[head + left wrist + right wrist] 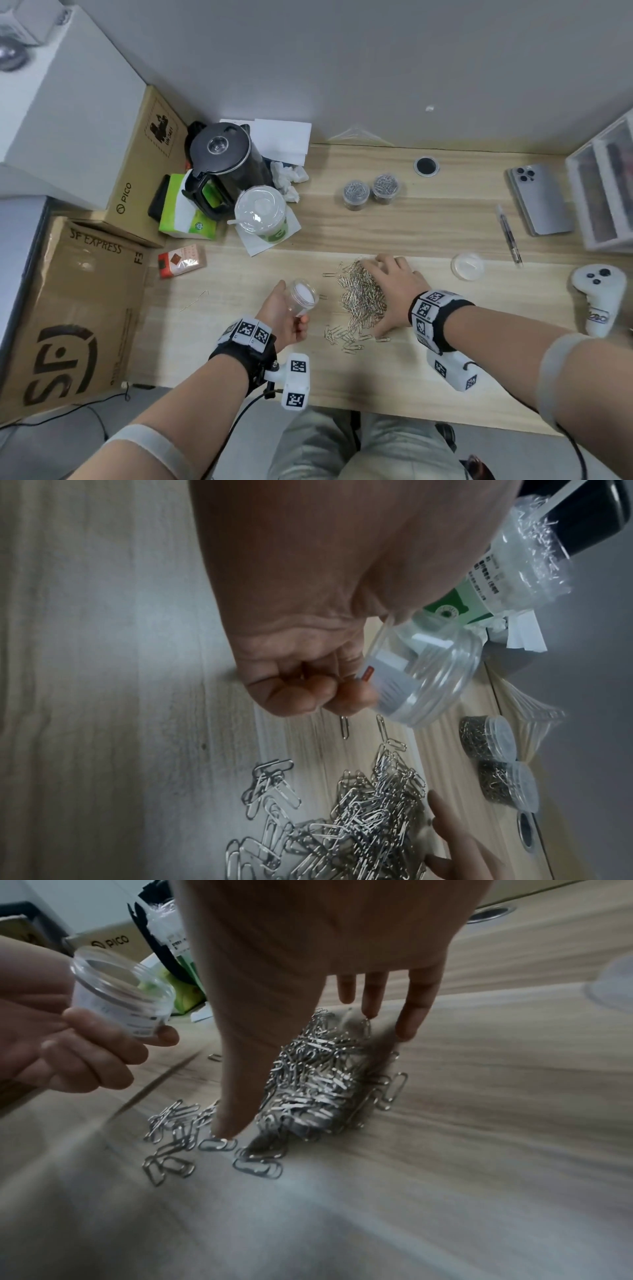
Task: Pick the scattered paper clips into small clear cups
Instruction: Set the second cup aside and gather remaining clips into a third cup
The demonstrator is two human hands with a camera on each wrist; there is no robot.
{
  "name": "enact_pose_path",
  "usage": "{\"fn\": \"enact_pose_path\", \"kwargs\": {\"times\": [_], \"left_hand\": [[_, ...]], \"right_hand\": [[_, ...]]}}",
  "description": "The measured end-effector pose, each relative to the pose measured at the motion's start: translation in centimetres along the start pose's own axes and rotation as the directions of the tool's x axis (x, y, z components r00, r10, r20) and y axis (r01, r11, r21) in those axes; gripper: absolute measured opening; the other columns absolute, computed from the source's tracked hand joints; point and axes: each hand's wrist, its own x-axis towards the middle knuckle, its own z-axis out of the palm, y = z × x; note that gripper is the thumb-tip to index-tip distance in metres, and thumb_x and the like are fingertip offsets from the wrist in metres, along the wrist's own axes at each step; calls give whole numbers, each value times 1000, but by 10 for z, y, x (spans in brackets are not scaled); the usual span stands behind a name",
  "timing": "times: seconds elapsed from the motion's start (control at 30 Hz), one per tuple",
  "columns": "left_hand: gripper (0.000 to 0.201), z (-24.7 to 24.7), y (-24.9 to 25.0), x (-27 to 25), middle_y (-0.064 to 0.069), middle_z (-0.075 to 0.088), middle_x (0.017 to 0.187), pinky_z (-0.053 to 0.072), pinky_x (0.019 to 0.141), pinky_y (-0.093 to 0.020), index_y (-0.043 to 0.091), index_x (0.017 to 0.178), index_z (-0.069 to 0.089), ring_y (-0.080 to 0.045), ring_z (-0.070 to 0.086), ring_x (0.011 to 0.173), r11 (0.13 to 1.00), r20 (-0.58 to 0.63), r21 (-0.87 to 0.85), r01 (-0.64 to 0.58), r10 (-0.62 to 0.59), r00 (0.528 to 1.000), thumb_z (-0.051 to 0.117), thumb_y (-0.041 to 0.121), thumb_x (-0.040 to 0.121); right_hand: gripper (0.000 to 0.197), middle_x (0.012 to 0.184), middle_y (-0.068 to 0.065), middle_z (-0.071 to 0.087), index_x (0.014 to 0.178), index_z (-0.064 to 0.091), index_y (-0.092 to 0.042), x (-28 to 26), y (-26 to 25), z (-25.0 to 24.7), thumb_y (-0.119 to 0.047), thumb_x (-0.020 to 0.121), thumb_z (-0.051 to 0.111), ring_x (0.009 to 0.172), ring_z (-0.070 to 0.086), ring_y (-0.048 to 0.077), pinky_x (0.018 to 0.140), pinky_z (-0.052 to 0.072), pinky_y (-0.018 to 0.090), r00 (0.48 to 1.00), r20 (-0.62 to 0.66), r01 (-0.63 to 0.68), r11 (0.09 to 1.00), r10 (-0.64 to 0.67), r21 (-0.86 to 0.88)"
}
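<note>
Filled clear cups (371, 192), upper centre: two. Paper clips (361, 298) heaped mid-table; right hand (394, 287) fingers spread over them. Left hand (284, 315) grips the empty cup (303, 296) (most remains).

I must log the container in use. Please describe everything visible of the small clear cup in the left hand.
The small clear cup is a round, transparent, plastic-looking jar with a ridged, threaded rim and a white printed label on its wall. It has no lid on and looks empty. The left hand grips it above the wooden table, tilted with its mouth toward the pile of paper clips. Only the fingers touch it.
</note>
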Motion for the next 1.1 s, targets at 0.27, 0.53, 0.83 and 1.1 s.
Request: {"fn": "enact_pose_path", "kwargs": {"times": [0.27, 0.53, 0.83, 1.1], "left_hand": [[69, 3, -14, -1, -6, 42, 57, 33, 60, -30, 10, 84, 55, -19, 36, 55, 995, 41, 85, 44, -48, 998, 17, 65, 100], [62, 13, -27, 8, -7, 45, 62, 44, 100, -48, 15, 88, 62, -20, 42, 56, 989, 167, 139, 53, -77, 983, 23, 61, 101], [63, 31, -24, 23, -9, 44, 63, 53, 82, -42, 12, 92, 60, -20, 39, 54, 1000, 176, -7, -24, 25, 984, 18, 58, 104], [64, 33, -16, 27, -8, 42, 58, 47, 72, -37, 10, 90, 59, -20, 35, 53, 998, 107, -29, -59, 62, 992, 19, 59, 103]], "right_hand": [[90, 132, -1, 35, 142, 37, -33, 11, -15, 16, -49, 64, 81, 117, 33, 19, 100, 41, 35, 994, -79, 87, 975, -72, 203], [133, 134, -4, 26, 147, 14, -36, 3, -22, 14, -72, 36, 76, 118, 29, 19, 91, 45, 33, 998, -63, 35, 996, -30, 87], [90, 128, 0, 34, 136, 38, -43, 16, -33, 22, -55, 58, 80, 116, 32, 22, 93, 44, 37, 995, -81, 78, 980, -64, 181], [108, 129, 0, 32, 139, 28, -40, 17, -33, 18, -63, 45, 77, 113, 34, 20, 93, 46, 36, 990, -102, 116, 968, -95, 222]]}}
